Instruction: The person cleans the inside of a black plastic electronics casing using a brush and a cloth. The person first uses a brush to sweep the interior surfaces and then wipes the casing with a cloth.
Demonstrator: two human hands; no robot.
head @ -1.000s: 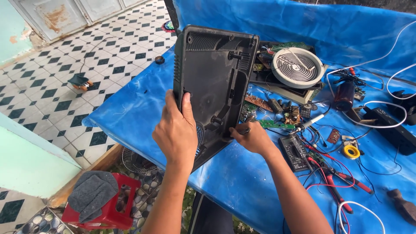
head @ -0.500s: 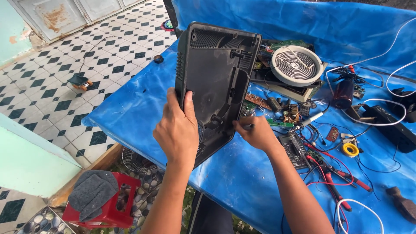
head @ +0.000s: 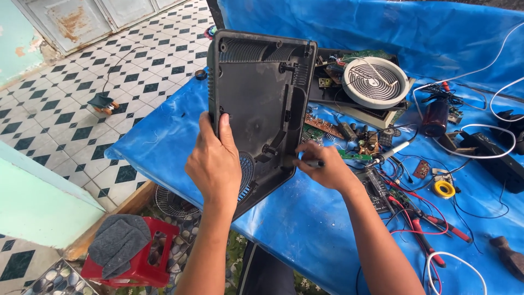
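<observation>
Left hand (head: 218, 164) grips the tilted black casing (head: 256, 104); right hand (head: 322, 169) pinches a slim tool (head: 312, 163) beside it, working the inside; steady aim needed.

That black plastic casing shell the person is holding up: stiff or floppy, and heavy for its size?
The black casing shell looks stiff: it keeps its shape tilted on edge. Probably light, since it is hollow and the left hand steadies it alone by one edge. It may tip if released, with only its lower end near the blue sheet.
</observation>
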